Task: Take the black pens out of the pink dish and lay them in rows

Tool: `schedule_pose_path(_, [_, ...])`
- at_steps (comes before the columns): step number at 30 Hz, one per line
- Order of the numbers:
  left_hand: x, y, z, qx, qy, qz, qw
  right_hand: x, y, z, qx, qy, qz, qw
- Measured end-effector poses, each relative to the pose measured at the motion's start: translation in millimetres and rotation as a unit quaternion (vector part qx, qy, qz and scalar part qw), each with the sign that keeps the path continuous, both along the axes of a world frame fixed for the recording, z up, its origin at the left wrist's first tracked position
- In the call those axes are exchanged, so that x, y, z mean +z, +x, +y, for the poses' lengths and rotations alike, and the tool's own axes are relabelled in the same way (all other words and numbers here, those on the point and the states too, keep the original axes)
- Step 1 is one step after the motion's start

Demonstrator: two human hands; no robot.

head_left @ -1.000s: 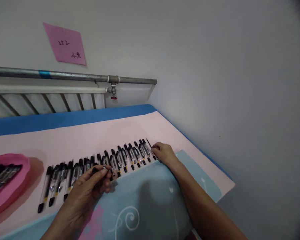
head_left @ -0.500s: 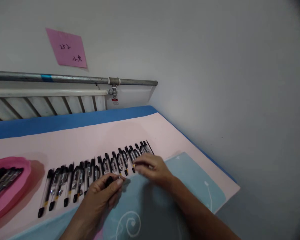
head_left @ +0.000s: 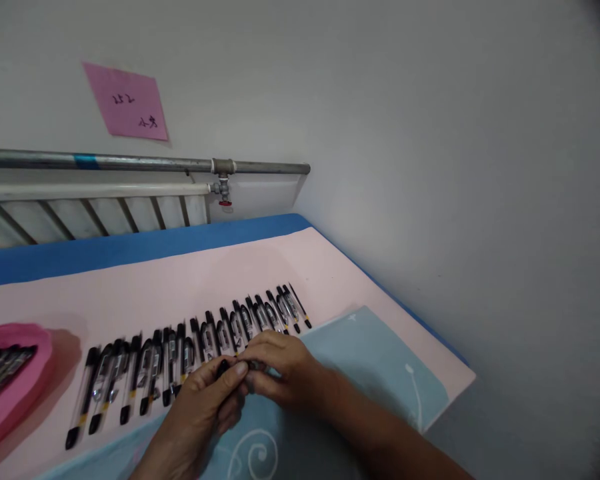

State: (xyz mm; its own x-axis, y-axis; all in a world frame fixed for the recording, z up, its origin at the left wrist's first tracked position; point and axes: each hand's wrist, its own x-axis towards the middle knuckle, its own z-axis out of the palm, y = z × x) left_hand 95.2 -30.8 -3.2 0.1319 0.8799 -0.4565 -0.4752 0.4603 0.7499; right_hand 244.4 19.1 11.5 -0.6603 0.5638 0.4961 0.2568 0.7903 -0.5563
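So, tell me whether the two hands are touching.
Touching. The head view shows left hand and right hand fingertips pressed together around a dark pen.

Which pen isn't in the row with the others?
The pen held by the left hand and right hand; the other pens lie on the pink mat.

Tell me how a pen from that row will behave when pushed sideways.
Probably rolls: the pens have slim round barrels and lie flat on the smooth pink sheet. Likely light and stiff, judging by the thin clear plastic.
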Motion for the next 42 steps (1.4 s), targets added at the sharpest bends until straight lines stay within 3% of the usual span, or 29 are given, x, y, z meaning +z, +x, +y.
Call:
schedule_pose_path(4, [1.4, 1, 0, -0.007, 0.006, -0.011, 1.000, 2.8, 4, 2, -0.016, -0.005, -0.005, 1.000])
schedule_pose_path(6, [3.2, 0, 0, -0.009, 0.011, -0.014, 1.000, 2.8, 15, 12, -0.113, -0.035, 0.028, 0.993])
schedule_pose_path(9, [5.4, -1, -1, -0.002, 0.017, -0.008, 1.000, -2.3, 41, 38, -0.316, -0.074, 0.038, 0.945])
schedule_pose_path(12, [5.0, -4, -1, 0.003, 0.015, -0.014, 1.000, -10.9, 66, 64, -0.402, -0.082, -0.117, 0.905])
schedule_pose_path(15, [2.7, -6, -2, 0.002, 0.021, -0.023, 1.000, -15.5, 75, 76, -0.415, -0.073, -0.257, 0.870])
schedule_pose_path(19, [1.8, -9, -3, 0.007, 0.021, -0.019, 1.000, -15.0, 72, 74, -0.412, -0.070, -0.310, 0.854])
schedule_pose_path(27, [4.9, -9, -3, 0.010, 0.016, -0.013, 1.000, -25.7, 81, 79, -0.352, -0.114, -0.152, 0.917])
schedule_pose_path(37, [4.0, -11, -3, 0.004, 0.019, -0.033, 0.999, -25.6, 79, 78, -0.361, -0.133, -0.160, 0.909])
schedule_pose_path(42, [7.6, -12, -3, 0.038, 0.014, -0.069, 0.997, -20.8, 77, 76, -0.372, -0.145, -0.119, 0.909])
